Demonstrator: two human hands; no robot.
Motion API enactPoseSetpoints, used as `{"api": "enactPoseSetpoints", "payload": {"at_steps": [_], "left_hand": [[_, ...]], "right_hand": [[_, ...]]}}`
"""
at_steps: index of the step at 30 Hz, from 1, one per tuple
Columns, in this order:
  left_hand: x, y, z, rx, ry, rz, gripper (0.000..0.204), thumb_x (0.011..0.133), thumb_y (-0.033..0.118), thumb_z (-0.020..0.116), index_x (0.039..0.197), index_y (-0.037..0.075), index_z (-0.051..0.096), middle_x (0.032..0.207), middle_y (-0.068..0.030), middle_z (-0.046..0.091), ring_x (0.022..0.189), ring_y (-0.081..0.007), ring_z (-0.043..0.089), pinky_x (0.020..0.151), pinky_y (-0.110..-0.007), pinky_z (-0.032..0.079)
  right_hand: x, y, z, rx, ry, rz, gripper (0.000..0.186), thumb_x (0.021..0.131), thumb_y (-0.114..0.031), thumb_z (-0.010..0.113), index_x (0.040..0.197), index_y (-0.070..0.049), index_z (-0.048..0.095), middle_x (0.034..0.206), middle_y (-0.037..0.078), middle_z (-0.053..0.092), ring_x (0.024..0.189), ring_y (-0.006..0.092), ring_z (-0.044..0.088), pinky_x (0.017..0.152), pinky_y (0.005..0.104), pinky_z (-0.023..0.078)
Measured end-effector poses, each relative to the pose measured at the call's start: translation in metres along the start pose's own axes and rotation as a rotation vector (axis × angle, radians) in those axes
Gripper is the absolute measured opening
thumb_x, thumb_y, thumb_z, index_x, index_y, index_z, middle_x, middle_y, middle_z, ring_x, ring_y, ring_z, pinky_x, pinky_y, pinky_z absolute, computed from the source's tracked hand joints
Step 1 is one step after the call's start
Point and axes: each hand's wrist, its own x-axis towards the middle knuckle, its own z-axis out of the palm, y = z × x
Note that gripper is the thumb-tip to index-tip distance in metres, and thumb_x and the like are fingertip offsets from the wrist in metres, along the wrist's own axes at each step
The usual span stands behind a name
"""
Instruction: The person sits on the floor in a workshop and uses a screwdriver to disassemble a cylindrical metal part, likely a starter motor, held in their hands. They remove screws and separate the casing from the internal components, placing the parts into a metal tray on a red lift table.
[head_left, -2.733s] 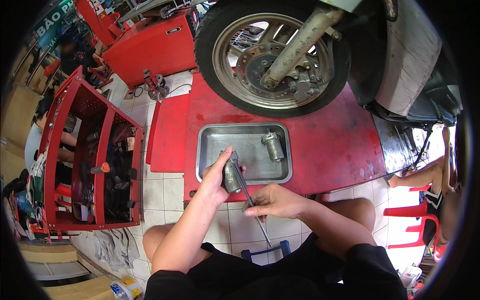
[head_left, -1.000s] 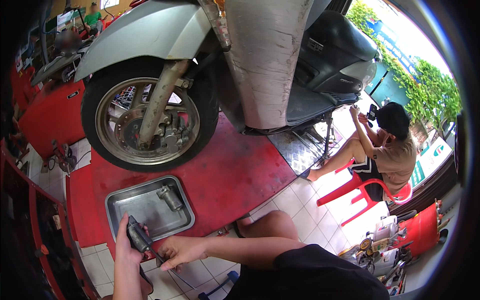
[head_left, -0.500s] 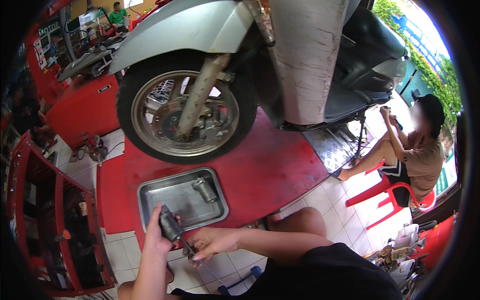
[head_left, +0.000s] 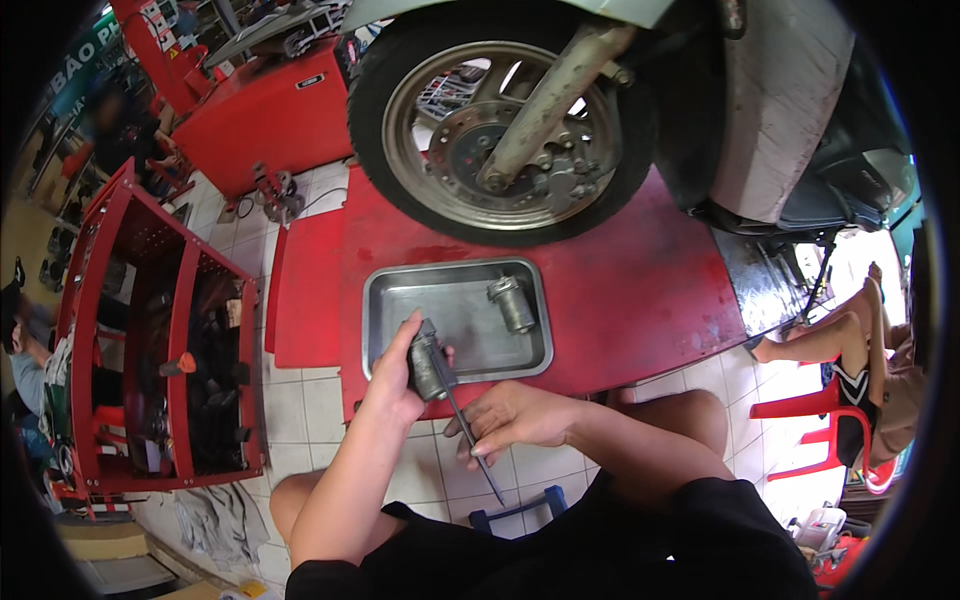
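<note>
My left hand (head_left: 397, 374) is wrapped round a small dark cylindrical metal motor (head_left: 428, 372), held tilted over the near edge of a steel tray (head_left: 455, 374). A long thin metal rod tool (head_left: 484, 466) runs along the motor's side and points down toward me. My right hand (head_left: 510, 420) grips this rod between thumb and fingers, just below the motor. The rod's upper end lies against the motor, and the exact contact is hard to make out. Inside the tray, at its right side, lies a second, similar motor (head_left: 512, 305).
The tray rests on a red lift platform (head_left: 630, 300), below a scooter's front wheel (head_left: 500, 150). To the left stands a red tool rack (head_left: 180, 350). A blue-framed stool (head_left: 520, 510) shows between my knees. At right, a person sits on a red chair (head_left: 815, 415).
The view has swung left and down, so the tray, wheel and hands appear farther right and the wheel higher. Both hands keep their holds on the motor and rod.
</note>
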Motion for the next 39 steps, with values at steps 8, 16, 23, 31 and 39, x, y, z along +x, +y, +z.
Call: {"api": "enactPoseSetpoints", "payload": {"at_steps": [8, 16, 23, 31, 39], "left_hand": [[0.001, -0.001, -0.001, 0.051, 0.012, 0.004, 0.041, 0.084, 0.042, 0.076, 0.094, 0.007, 0.058, 0.080, -0.0094, 0.063, 0.076, -0.0253, 0.066, 0.070, -0.037, 0.058], [0.003, -0.002, -0.001, 0.035, 0.010, 0.018, 0.041, 0.084, 0.043, 0.076, 0.092, 0.007, 0.058, 0.080, -0.0096, 0.062, 0.076, -0.0256, 0.066, 0.070, -0.038, 0.057], [0.009, -0.001, -0.007, 0.014, 0.035, -0.003, 0.039, 0.084, 0.043, 0.076, 0.089, 0.008, 0.059, 0.078, -0.0090, 0.061, 0.076, -0.0258, 0.065, 0.069, -0.038, 0.057], [0.014, -0.004, -0.009, 0.030, 0.112, 0.069, 0.039, 0.081, 0.036, 0.081, 0.094, 0.005, 0.060, 0.081, -0.0102, 0.063, 0.073, -0.0245, 0.065, 0.065, -0.037, 0.057], [0.032, 0.004, -0.031, -0.042, 0.399, 0.325, 0.041, 0.080, 0.028, 0.084, 0.100, 0.001, 0.061, 0.088, -0.0094, 0.066, 0.072, -0.0219, 0.063, 0.064, -0.039, 0.055]], "right_hand": [[0.005, 0.002, -0.003, -0.070, 0.049, -0.042, 0.042, 0.088, -0.011, 0.074, 0.121, 0.008, 0.058, 0.091, 0.012, 0.070, 0.085, 0.0169, 0.069, 0.071, 0.0256, 0.053], [0.002, -0.002, -0.006, -0.165, 0.085, -0.008, 0.038, 0.088, -0.015, 0.075, 0.118, 0.004, 0.061, 0.093, 0.008, 0.070, 0.085, 0.0136, 0.067, 0.069, 0.0258, 0.050], [0.008, 0.009, -0.010, -0.110, 0.118, -0.042, 0.029, 0.091, -0.013, 0.069, 0.117, 0.000, 0.063, 0.091, 0.006, 0.070, 0.082, 0.0102, 0.065, 0.060, 0.0228, 0.045], [0.007, 0.006, -0.016, -0.065, 0.107, 0.022, 0.031, 0.095, -0.002, 0.059, 0.124, 0.008, 0.054, 0.108, 0.016, 0.070, 0.089, 0.0198, 0.071, 0.066, 0.0255, 0.052], [0.012, 0.014, -0.022, -0.059, 0.292, 0.096, 0.033, 0.096, 0.002, 0.055, 0.127, 0.012, 0.048, 0.107, 0.021, 0.069, 0.085, 0.0232, 0.071, 0.073, 0.0331, 0.059]]}}
